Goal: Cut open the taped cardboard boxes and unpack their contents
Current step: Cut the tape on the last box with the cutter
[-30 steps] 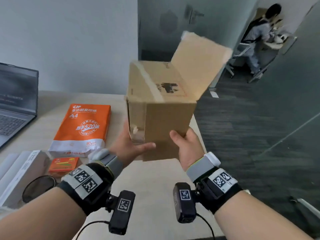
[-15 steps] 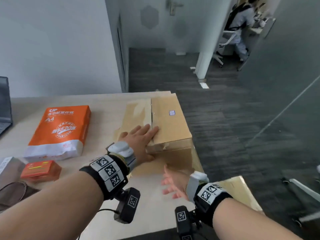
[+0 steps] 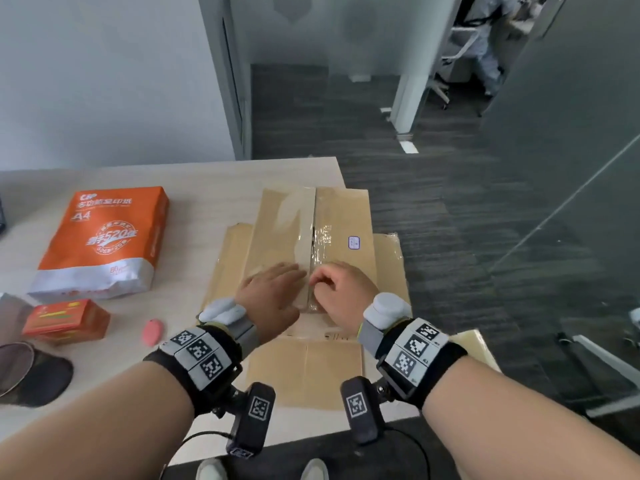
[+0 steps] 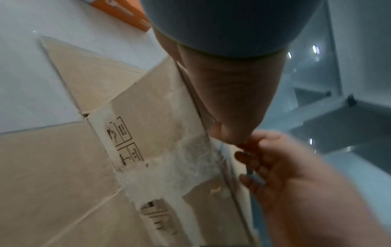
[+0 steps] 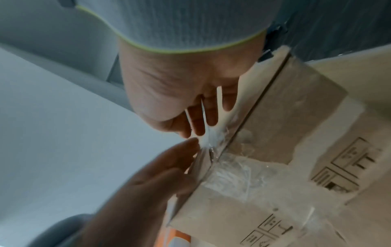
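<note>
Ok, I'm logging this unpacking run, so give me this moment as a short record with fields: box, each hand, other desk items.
box: cardboard box on the desk, top flaps closed, clear tape along the centre seam
left hand: left hand flat on the left flap
right hand: right hand with curled fingers at the taped seam
desk items: orange A4 paper ream, small orange box, pink oval object

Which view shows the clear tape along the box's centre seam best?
The head view: the clear tape runs the whole seam of the cardboard box, between the left hand and right hand. Both wrist views show only a crinkled, blurred stretch near the box's end.
</note>
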### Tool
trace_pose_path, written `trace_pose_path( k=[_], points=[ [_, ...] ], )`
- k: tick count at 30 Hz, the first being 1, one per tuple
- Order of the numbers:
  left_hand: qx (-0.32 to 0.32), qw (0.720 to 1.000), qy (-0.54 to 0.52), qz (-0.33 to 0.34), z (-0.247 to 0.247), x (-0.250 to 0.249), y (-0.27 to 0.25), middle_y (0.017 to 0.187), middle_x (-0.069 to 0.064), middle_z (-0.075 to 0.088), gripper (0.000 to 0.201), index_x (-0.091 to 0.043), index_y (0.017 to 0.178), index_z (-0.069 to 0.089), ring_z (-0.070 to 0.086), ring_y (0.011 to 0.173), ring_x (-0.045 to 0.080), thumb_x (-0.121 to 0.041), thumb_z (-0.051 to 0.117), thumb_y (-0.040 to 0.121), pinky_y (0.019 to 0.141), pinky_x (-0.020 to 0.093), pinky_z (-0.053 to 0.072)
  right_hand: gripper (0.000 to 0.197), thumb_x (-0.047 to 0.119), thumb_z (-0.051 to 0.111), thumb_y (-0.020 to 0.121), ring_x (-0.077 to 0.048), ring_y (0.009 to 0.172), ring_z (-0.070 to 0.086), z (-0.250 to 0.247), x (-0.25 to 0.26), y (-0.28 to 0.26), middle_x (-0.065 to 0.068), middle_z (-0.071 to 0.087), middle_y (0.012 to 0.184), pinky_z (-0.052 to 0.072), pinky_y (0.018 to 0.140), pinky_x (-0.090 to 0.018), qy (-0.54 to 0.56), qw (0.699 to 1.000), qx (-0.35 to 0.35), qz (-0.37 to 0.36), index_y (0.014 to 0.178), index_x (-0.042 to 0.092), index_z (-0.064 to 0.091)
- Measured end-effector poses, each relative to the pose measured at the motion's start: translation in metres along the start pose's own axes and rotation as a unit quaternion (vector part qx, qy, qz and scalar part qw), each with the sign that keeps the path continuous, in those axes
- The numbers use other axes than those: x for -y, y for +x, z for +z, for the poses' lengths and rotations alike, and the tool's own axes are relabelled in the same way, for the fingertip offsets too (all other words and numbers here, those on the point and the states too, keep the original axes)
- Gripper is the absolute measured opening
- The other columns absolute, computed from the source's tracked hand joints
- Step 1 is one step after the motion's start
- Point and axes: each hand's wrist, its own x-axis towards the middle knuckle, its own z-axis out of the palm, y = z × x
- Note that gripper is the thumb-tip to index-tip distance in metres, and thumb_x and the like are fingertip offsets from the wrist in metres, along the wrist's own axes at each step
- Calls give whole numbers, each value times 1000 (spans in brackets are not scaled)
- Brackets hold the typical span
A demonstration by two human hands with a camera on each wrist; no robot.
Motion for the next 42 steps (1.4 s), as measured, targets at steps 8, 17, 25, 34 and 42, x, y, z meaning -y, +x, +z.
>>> trace_pose_path(
  k=[8, 17, 25, 34, 42],
  points=[
    [-189, 911, -159, -330, 7, 138, -49, 123, 10, 60, 26, -17, 111, 68, 60, 99, 30, -10, 61, 87, 92, 42, 50, 46, 53, 45, 93, -18, 149, 19, 38, 4, 41, 13, 23, 161, 22, 112, -48, -255, 966, 38, 2, 138, 43, 42],
    [-12, 898, -9, -441, 33, 220, -57, 132, 9, 52, 42, -26, 122, 57, 53, 107, 32, -47, 57, 86, 86, 40, 45, 57, 61, 33, 86, -20, 153, 12, 60, -3, 47, 11, 15, 166, 17, 114, -49, -340, 941, 7, -7, 141, 48, 33],
    [-71, 886, -148, -433, 23, 208, -41, 94, 3, 69, 17, -30, 96, 59, 62, 73, 21, -46, 58, 95, 70, 35, 50, 59, 61, 33, 85, -20, 153, 12, 64, -6, 46, 11, 17, 166, 16, 116, -49, -339, 941, 7, -1, 142, 47, 35],
    [-188, 868, -393, -237, -56, 99, -18, 86, -2, 74, 19, -21, 98, 66, 67, 74, 12, -31, 78, 88, 64, 29, 56, 55, 63, 43, 85, -10, 153, 5, 46, 1, 33, 19, 14, 165, 7, 115, -41, -275, 958, 81, -30, 138, 47, 43],
    [-67, 929, -332, -150, -54, 36, -18, 86, -1, 73, 17, -30, 95, 73, 66, 62, 12, -20, 82, 83, 59, 26, 60, 37, 56, 52, 89, -7, 122, 50, 30, 1, -15, 26, 60, 123, 35, 103, -36, -127, 990, 63, -19, 124, 42, 54]
  ],
)
